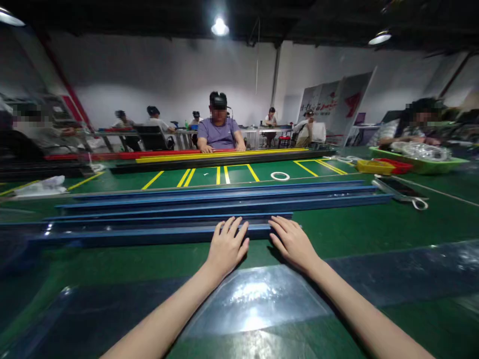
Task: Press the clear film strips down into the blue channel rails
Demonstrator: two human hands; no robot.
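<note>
Where the nearest blue rail lies left-to-right on the worktop, fingers are extended, unclenched.
Left hand: over the rail; right hand: nearer its right end; firm contact cannot be confirmed.

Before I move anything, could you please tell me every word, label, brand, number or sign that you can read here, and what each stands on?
No text can be read for certain.
Standing banner, back right: dark and red markings, too small and blurred to read.
Purple shirt opposite: any mark on it is too small to read.
Blue rails by the left hand and right hand: no lettering to be made out.
</note>
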